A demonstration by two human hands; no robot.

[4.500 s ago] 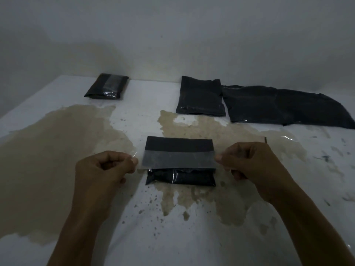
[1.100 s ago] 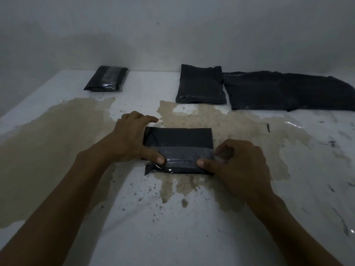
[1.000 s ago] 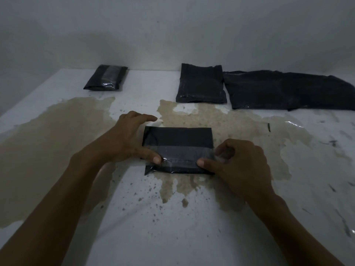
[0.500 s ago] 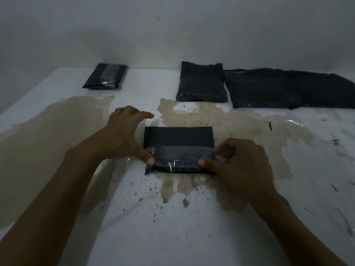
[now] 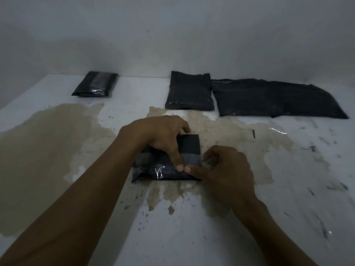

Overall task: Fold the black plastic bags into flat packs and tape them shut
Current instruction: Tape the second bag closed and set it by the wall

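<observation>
Head view, near to far. Two bare forearms in from bottom edge, converging on folded pack [image 5: 189,145] at centre of stained white tabletop [image 5: 211,227]. Right hand [image 5: 224,169] at pack's near right corner: fingers curled, thumb tip pressed on clear tape strip [image 5: 191,160], forefinger bent at strip's right end; pinching tape end or only pressing it, cannot tell. Left hand [image 5: 161,135] laid across pack's left and middle, thumb pressed down on strip, tip touching right thumb; remaining fingers bent over far edge, apparently steadying rather than gripping. Tape glare visible near pack's front left edge. Judged step: taping shut, strip already laid across fold, now being smoothed flat. Next move likely calls for firm thumb pressure along strip out to both ends, loose ends wrapped under, pack kept from sliding or springing open. Further back, left: finished taped pack [image 5: 95,84], well apart. Further back, centre: folded bag [image 5: 189,91], no tape discernible, just beside long, partly folded bag [image 5: 272,99] at right, against wall [image 5: 172,35]. Judged progress: one pack done, one nearly sealed, two outstanding.
</observation>
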